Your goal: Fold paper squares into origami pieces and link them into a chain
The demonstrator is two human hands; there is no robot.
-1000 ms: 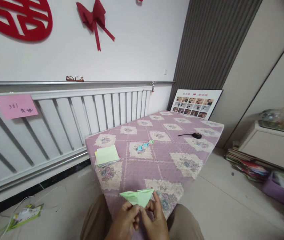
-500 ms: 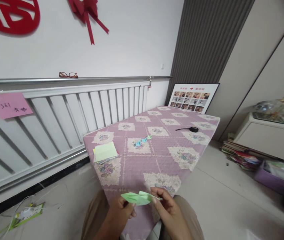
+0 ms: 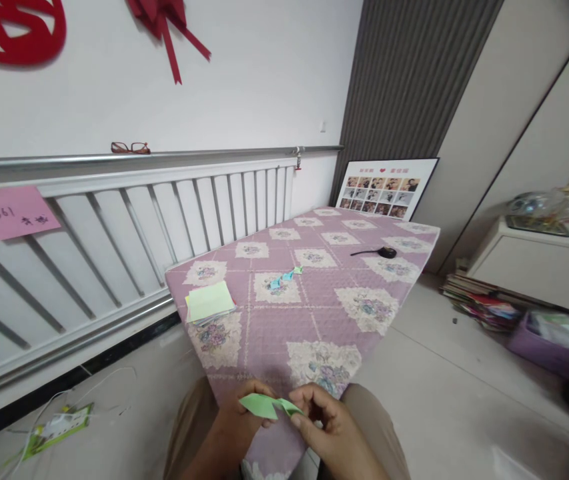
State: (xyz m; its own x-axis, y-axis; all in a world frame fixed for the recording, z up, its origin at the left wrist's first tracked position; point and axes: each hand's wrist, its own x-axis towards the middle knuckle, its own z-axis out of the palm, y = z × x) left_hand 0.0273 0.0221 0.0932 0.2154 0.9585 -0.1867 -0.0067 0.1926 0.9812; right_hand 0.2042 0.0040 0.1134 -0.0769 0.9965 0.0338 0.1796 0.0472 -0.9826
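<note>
A folded piece of light green paper (image 3: 260,405) is held between my two hands above the near end of the table. My left hand (image 3: 244,423) grips its left part, the fingers behind the paper. With thumb and fingers, my right hand (image 3: 321,417) pinches the right end, where a narrow flap is bent. Farther up the cloth lie small folded paper pieces, two blue (image 3: 275,283) and one green (image 3: 298,270), in a slanting row. A stack of paper sheets (image 3: 210,301), pale green on top, rests at the table's left edge.
The table wears a purple floral tablecloth (image 3: 284,333). A black object with a thin strap (image 3: 387,252) lies near its far right. A white radiator (image 3: 224,210) runs along the left. A power strip (image 3: 59,430) with cables sits on the floor, lower left.
My right hand has moved slightly left with its end of the green paper, and the flap there is now bent narrower. My left fingers have curled up behind the paper. The view has shifted slightly.
</note>
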